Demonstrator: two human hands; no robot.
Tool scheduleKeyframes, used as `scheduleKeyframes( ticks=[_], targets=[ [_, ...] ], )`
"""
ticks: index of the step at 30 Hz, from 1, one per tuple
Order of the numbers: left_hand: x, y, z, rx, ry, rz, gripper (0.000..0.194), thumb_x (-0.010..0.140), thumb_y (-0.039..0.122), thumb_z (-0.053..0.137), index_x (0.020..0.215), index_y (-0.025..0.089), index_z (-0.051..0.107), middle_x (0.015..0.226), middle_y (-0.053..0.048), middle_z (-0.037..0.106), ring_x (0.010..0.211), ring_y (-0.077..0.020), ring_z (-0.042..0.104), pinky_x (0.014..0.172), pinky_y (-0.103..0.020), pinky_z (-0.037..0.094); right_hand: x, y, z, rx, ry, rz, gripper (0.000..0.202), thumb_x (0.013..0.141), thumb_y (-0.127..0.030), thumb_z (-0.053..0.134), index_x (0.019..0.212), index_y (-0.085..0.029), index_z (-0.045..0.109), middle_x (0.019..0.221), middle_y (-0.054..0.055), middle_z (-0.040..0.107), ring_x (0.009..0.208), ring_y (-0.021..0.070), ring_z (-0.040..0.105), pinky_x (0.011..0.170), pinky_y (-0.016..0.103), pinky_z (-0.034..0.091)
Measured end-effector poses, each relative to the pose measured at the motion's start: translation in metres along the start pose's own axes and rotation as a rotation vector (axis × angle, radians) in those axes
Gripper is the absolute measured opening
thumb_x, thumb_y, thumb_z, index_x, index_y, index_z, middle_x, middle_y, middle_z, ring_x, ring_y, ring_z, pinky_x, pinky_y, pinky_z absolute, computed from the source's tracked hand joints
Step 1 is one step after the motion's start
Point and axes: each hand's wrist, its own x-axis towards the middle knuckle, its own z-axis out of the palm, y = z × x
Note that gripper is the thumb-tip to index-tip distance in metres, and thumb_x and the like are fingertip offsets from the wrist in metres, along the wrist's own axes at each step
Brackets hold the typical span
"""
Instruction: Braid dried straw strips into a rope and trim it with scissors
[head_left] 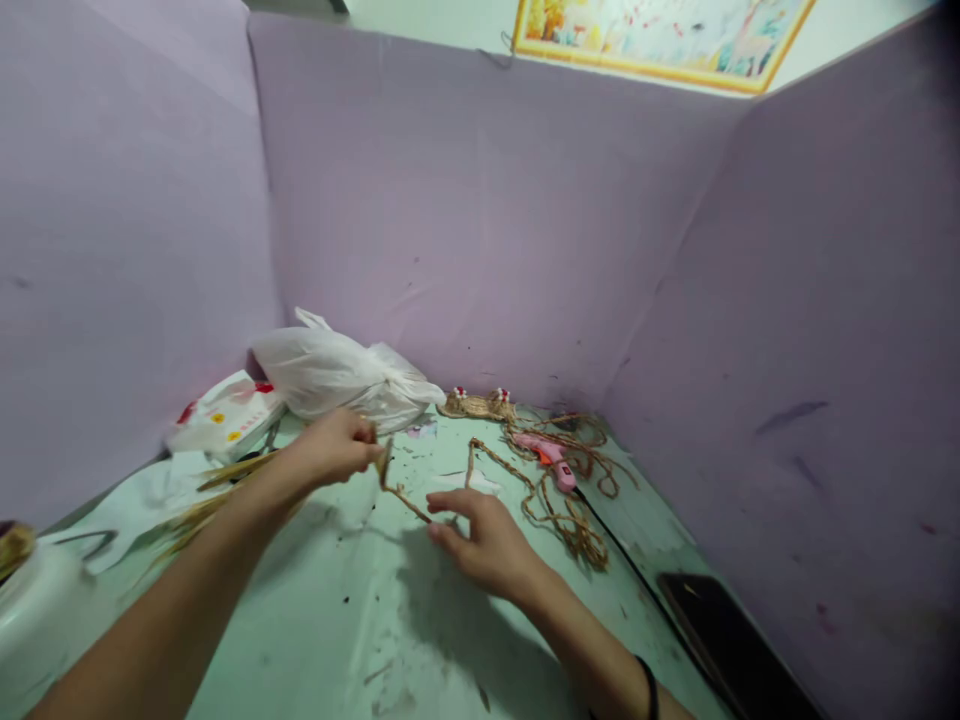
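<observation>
The left hand (pixel 341 450) is closed, its fingertips gripping a narrow, folded end of the braided cord (pixel 409 504). From there the cord slants down to the right hand (pixel 487 545), which holds it lightly at the thumb and forefinger, the palm partly open. Beyond the right hand, the cord rises to a bend, then runs right into loose loops on the pale green surface (pixel 322 620). Among the loops lies 1 pink glue gun (pixel 556 463), its black cable (pixel 626 555) trailing towards a dark flat object (pixel 731 640) at the right. Behind the hands sit a tied white plastic bag (pixel 337 370) and 1 woven piece (pixel 477 406) bearing 2 red-and-white decorations (pixel 501 396). Straw strands (pixel 187 515) lie left of the left forearm, near a white packet (pixel 229 415).
</observation>
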Motion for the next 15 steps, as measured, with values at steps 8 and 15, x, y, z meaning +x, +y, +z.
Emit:
scheduleKeyframes(
  ticks=[8, 15],
  targets=[
    [-0.005, 0.011, -0.012, 0.251, 0.483, -0.037, 0.036, 0.075, 0.035, 0.046, 0.100, 0.015, 0.060, 0.087, -0.005, 0.064, 0.079, -0.0200, 0.056, 0.070, -0.027, 0.038, 0.013, 0.024, -0.004, -0.003, 0.070, 0.118, 0.023, 0.073, -0.022, 0.050, 0.084, -0.018, 0.070, 0.084, 0.006, 0.070, 0.079, 0.0185, 0.062, 0.075, 0.029, 0.044],
    [-0.029, 0.028, 0.111, 0.378, 0.128, 0.239, 0.023, 0.077, 0.019, 0.039, 0.085, 0.017, 0.061, 0.087, -0.008, 0.061, 0.077, -0.0209, 0.056, 0.067, -0.032, 0.040, 0.039, 0.093, -0.044, 0.083, 0.424, 0.275, 0.028, 0.069, -0.036, 0.052, 0.078, -0.014, 0.068, 0.075, 0.007, 0.069, 0.071, 0.0196, 0.062, 0.065, 0.028, 0.045]
  ],
)
